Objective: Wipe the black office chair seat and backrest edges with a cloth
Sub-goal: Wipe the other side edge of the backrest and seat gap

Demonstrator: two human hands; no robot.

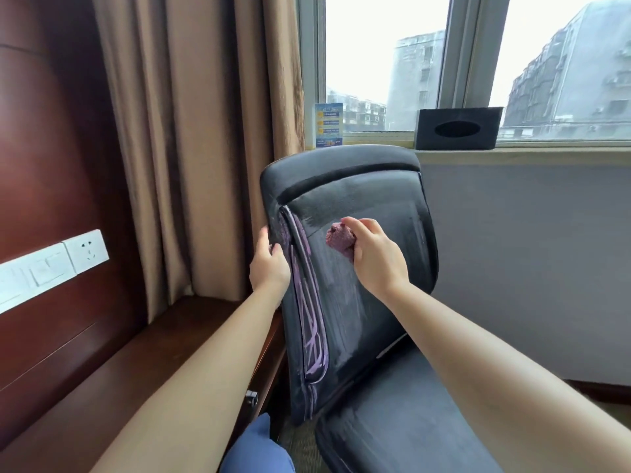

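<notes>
1. A bunched reddish-purple cloth [339, 237] is pinched in the curled fingers [355, 222] of the right hand [375, 256], sticking out past the fingertips and pressed on the front panel of the black padded office chair backrest [368, 268], towards the backrest's upper middle.
2. The right arm reaches forward from the lower right, wrist bent, knuckles up.
3. The left hand [269, 264] grips the backrest's left edge, fingers curled around its rim, thumb on the front beside the purple-streaked seam [307, 302].
4. The backrest stands tilted, its long axis running top to bottom; its front faces right, over the black seat [403, 428] below.
5. Behind the backrest's top, a black tissue box [457, 128] sits on the windowsill [546, 150].
</notes>
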